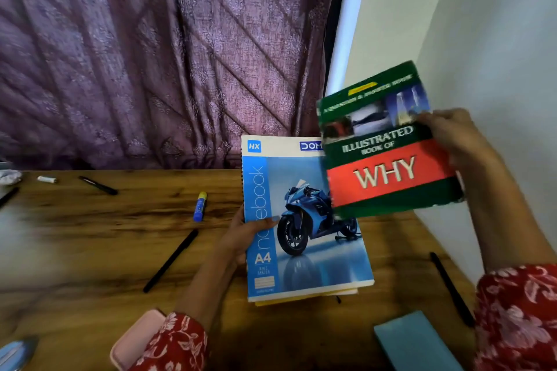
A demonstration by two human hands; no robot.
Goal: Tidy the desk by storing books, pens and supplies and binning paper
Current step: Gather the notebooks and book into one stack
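My left hand (244, 235) grips the spiral edge of a blue A4 notebook (304, 238) with a motorbike on its cover, thumb on top. A yellow-edged book lies under it in the same hold. My right hand (452, 135) holds a green and red book titled "Illustrated Book of Why" (388, 144) by its right edge, raised above the notebook's upper right corner and overlapping it. Both books are above the wooden desk (90, 235).
On the desk lie a blue glue stick (200, 206), black pens (170, 260) (98, 184) (452, 289), a small white tube (46, 179) and crumpled white paper (9, 176) at far left. A teal box (416, 340) and a pink case (135, 337) sit at the near edge. Purple curtain behind, wall right.
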